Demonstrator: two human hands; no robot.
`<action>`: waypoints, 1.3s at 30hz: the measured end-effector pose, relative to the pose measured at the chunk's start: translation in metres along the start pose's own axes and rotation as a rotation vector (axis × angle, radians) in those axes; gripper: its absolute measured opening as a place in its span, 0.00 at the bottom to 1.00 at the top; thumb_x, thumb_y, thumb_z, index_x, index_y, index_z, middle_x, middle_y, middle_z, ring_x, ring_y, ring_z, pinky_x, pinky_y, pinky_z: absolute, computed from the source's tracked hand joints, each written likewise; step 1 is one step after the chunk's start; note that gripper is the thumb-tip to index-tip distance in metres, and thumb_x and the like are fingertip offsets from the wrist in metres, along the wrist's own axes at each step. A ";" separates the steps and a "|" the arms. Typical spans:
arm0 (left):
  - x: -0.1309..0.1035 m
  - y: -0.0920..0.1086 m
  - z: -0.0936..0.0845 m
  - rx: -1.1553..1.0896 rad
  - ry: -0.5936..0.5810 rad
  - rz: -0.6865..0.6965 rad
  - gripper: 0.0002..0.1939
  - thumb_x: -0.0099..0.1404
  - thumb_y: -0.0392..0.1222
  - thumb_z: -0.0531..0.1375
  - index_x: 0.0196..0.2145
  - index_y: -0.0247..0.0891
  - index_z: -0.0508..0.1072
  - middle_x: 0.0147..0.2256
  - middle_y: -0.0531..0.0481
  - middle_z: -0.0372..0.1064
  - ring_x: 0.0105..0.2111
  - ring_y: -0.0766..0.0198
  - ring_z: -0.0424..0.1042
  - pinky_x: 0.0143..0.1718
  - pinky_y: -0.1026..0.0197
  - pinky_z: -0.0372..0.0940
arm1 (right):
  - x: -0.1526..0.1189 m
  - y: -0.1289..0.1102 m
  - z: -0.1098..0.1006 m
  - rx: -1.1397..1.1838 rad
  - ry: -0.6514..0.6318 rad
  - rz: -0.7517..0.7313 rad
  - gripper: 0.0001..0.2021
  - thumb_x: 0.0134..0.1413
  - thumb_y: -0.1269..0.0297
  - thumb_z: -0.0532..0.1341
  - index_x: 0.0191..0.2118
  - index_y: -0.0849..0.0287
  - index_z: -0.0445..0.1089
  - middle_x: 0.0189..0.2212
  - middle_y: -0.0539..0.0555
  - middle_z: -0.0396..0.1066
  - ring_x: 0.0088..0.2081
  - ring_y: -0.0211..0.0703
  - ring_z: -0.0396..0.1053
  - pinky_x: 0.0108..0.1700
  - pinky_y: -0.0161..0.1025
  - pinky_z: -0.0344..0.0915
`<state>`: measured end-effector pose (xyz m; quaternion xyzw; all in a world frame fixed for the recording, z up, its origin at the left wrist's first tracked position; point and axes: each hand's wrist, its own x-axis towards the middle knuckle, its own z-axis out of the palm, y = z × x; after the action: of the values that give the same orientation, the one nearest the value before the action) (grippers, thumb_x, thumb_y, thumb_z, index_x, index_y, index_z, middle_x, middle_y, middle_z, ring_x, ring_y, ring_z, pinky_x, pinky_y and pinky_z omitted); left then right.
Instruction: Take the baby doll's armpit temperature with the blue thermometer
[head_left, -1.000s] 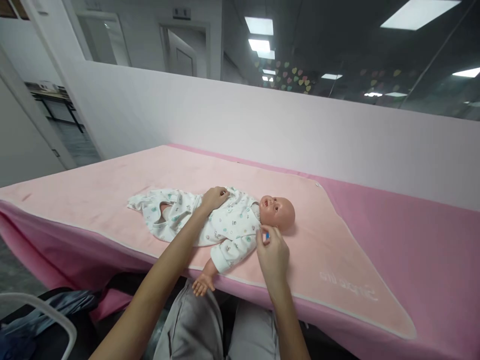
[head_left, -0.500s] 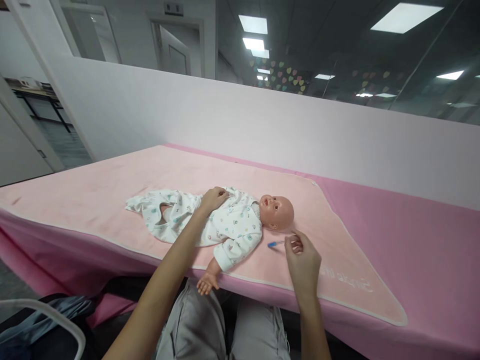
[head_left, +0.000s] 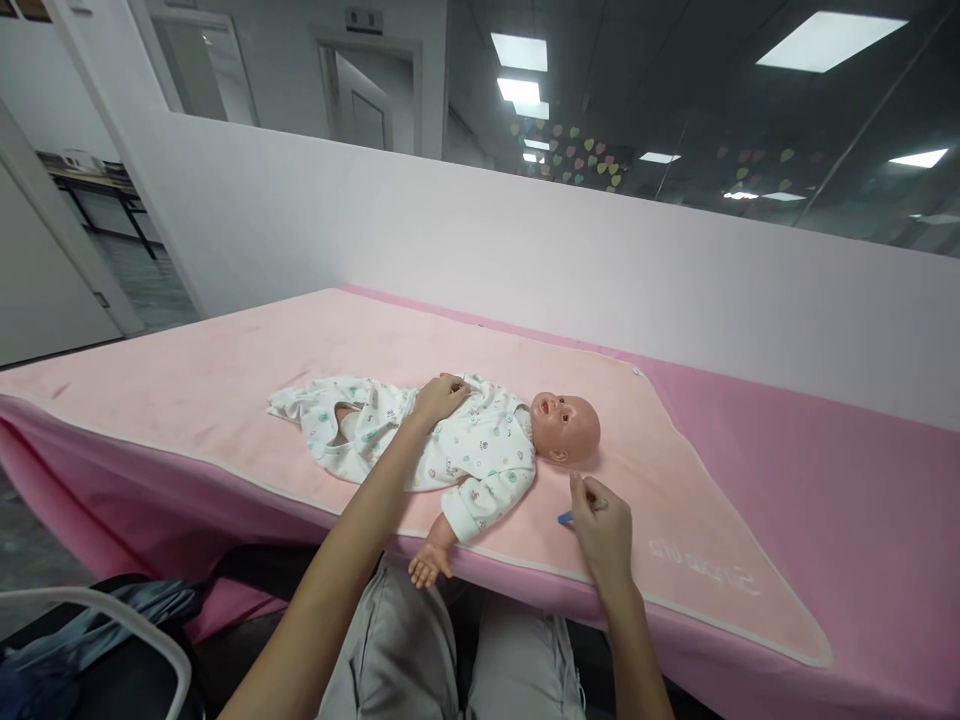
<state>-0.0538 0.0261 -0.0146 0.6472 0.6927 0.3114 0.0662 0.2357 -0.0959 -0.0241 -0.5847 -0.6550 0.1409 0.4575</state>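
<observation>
A baby doll [head_left: 566, 428] lies on its back on the pink table, head to the right. It wears a white printed baby outfit [head_left: 480, 440], and its near arm hangs over the front edge. My left hand [head_left: 441, 398] is on the doll's front, fingers curled in on the fabric; just what they pinch is partly hidden. Beside the doll's head, just above the mat, my right hand [head_left: 602, 522] is closed around a slim blue-ended stick [head_left: 565, 518]. Its blue end pokes out on the left, and my fingers cover most of the rest.
A peach mat [head_left: 675, 480] with a white border and lettering covers much of the pink tablecloth [head_left: 862, 480]. Behind the table rises a white partition [head_left: 600, 270] with glass above. At lower left stands a chair with a white curved armrest [head_left: 127, 610] and dark cloth.
My right hand has turned and closed further around the blue-ended stick, so less of it shows. My left hand stays on the doll's front. The view has shifted slightly.
</observation>
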 end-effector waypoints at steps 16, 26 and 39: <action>0.000 -0.004 0.003 -0.024 0.016 0.000 0.17 0.60 0.50 0.50 0.34 0.41 0.75 0.39 0.49 0.73 0.37 0.58 0.69 0.33 0.62 0.57 | 0.045 -0.005 -0.074 0.728 -0.378 -0.334 0.38 0.60 0.50 0.29 0.12 0.55 0.66 0.04 0.48 0.53 0.08 0.33 0.49 0.11 0.30 0.48; -0.001 -0.003 0.002 -0.040 0.013 -0.025 0.18 0.60 0.50 0.50 0.34 0.41 0.76 0.40 0.49 0.73 0.37 0.60 0.68 0.33 0.63 0.57 | 0.028 -0.014 -0.040 0.476 -0.481 -0.389 0.16 0.59 0.57 0.54 0.49 0.59 0.64 0.48 0.55 0.64 0.45 0.42 0.66 0.46 0.45 0.66; 0.000 -0.003 0.001 -0.034 0.013 0.015 0.18 0.60 0.50 0.50 0.35 0.40 0.76 0.40 0.48 0.73 0.37 0.60 0.69 0.34 0.63 0.58 | 0.027 -0.014 -0.009 0.425 -0.454 -0.652 0.18 0.58 0.54 0.53 0.46 0.62 0.66 0.46 0.54 0.66 0.42 0.41 0.67 0.45 0.42 0.67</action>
<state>-0.0561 0.0261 -0.0168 0.6489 0.6829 0.3279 0.0705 0.2367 -0.0785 0.0030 -0.1949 -0.8453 0.2455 0.4326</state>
